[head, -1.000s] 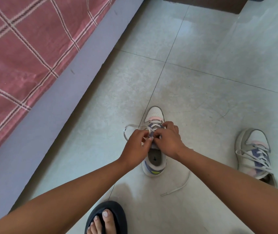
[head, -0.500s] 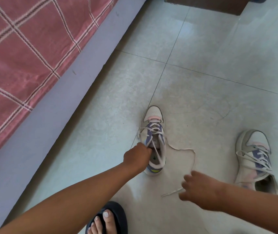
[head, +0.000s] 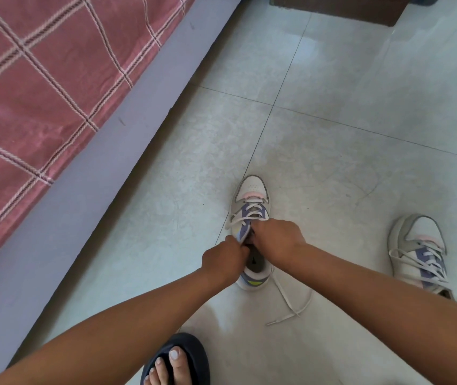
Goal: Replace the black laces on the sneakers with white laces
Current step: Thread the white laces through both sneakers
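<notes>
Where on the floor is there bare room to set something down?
Bare tile lies between the two sneakers, beyond their toes, and between the bed base and the near sneaker. Crowded near its heel: a loose lace end, both hands.

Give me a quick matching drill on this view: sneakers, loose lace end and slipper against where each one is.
1. centre sneaker
2. second sneaker
3. loose lace end
4. dark slipper

A. on a foot, bottom edge
B. under both hands
C. alone on the floor, right side
D. trailing on the floor by the centre sneaker's heel

Pairs: 1-B, 2-C, 3-D, 4-A
</notes>
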Motion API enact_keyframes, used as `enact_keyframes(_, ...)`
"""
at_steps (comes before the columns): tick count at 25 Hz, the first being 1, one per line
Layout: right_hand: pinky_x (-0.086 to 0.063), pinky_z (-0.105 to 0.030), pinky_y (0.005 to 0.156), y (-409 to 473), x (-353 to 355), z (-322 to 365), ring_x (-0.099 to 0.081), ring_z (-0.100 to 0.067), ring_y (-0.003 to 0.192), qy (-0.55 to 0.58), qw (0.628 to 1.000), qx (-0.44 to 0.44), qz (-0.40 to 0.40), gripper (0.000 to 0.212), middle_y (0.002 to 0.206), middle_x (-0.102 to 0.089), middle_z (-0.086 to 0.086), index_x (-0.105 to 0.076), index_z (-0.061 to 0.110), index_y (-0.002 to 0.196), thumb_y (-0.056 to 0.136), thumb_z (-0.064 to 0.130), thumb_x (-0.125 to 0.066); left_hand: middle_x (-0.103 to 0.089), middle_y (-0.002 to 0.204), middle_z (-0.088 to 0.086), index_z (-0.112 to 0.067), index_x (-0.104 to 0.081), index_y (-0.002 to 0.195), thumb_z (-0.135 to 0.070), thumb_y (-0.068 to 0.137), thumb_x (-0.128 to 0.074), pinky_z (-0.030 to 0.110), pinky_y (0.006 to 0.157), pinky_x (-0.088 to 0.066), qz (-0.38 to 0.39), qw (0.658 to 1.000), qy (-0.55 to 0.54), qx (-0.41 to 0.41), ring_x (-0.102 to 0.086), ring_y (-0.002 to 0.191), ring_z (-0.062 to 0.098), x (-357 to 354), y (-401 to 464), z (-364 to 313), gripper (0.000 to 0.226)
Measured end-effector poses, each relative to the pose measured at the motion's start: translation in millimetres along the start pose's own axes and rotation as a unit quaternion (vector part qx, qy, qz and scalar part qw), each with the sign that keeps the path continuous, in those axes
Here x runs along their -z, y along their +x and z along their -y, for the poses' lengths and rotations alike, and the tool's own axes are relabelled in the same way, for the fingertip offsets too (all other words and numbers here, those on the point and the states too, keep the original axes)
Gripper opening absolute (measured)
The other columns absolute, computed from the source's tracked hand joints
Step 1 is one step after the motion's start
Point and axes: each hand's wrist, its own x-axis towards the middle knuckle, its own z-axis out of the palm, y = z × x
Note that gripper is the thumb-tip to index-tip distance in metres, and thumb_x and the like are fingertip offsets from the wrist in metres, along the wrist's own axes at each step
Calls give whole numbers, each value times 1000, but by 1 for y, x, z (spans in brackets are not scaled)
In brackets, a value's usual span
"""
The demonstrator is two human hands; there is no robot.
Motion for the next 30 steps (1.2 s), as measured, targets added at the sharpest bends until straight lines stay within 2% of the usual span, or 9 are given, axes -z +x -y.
enact_keyframes(6,-37,-27,68,3,-2,2,-63,-24,98,7,1000,-23,-7,21,109,-65,-7,-62,13,109,93,17,-49,-63,105,8,-14,-37,90,-35,97,-32,29,66,-32,-3,1000,3,-2,-56,84,25,-1,1,0,22)
enact_keyframes(11,-30,-27,55,-38,-5,-3,-62,-30,89,-57,986,152,36,24,99,-64,-10,-56,16,112,93,17,-42,-62,107,9,-10,-46,102,-28,96,-33,30,69,-34,-3,1000,18,5,-60,96,29,-1,1,-2,24)
enact_keyframes(14,-15,-25,46,-68,1,-29,-61,-33,86,-100,973,190,89,24,99,-63,-15,-49,16,112,90,14,-41,-62,106,8,-11,-45,99,-32,97,-31,29,68,-31,1,1000,2,25,-59,93,28,-1,2,-3,25)
enact_keyframes(16,-19,-27,48,-88,4,-43,-60,-37,92,-111,964,198,137,19,102,-63,-17,-50,14,106,90,16,-40,-62,107,8,-10,-46,102,-32,98,-31,28,67,-31,1,1000,5,24,-58,93,27,-1,2,-3,28)
enact_keyframes(20,-32,-25,64,-119,5,-42,-55,-19,77,38,945,251,208,11,89,-64,-1,-52,21,95,89,28,-46,-62,107,8,-9,-48,104,-32,98,-31,28,68,-32,-2,1000,-2,24,-59,94,27,-2,1,-2,29)
enact_keyframes(24,-32,-11,54,-110,10,-37,-47,-1,59,203,914,226,267,7,63,-52,16,-56,24,89,87,30,-54,-61,101,6,-10,-47,102,-33,97,-31,27,65,-31,1,1000,-4,23,-58,89,26,-3,3,-2,28)
enact_keyframes(26,-35,-17,61,-96,3,-35,-52,-3,72,132,940,205,240,15,76,-59,13,-59,23,96,90,35,-52,-54,89,2,-13,-42,93,-34,97,-31,25,54,-26,4,1000,-5,19,-50,77,22,-2,3,-1,24)
enact_keyframes(28,-36,-24,71,-73,-4,-39,-57,-19,96,66,981,128,127,24,103,-63,1,-56,24,108,94,41,-47,-49,84,1,-14,-38,88,-35,97,-31,25,49,-21,-6,1000,10,6,-45,72,20,-2,3,1,23)
enact_keyframes(30,-37,-27,75,-43,-4,-44,-55,-22,97,140,989,41,4,27,112,-58,-5,-51,20,117,96,37,-45,-55,88,3,-15,-37,88,-37,97,-32,27,51,-22,-20,999,26,-6,-45,71,20,-3,3,3,25)
